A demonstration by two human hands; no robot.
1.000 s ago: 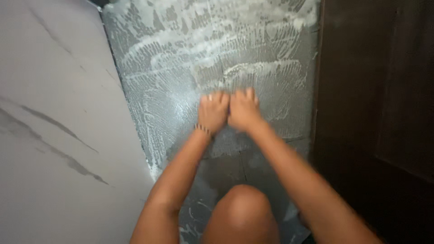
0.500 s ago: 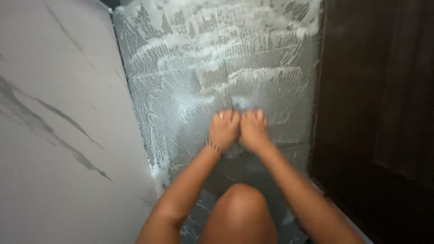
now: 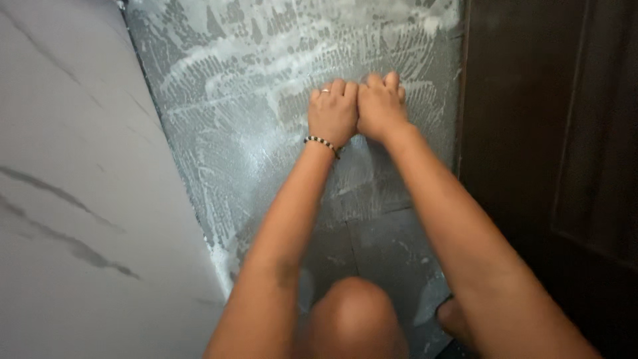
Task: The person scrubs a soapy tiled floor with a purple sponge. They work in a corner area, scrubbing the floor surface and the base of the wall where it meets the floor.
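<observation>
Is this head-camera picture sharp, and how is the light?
Head view: soft, even light, with no hard shadows. The left hand and right hand look fairly sharp against the soapy grey floor, while the knee at the bottom edge is blurred. The dark door is dim, and the marble wall is pale without glare.

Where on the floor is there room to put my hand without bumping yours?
Free: the soapy floor between the marble wall and the left hand, and the darker tiles between the forearms. Crowded: the middle, where left hand and right hand press side by side.
</observation>
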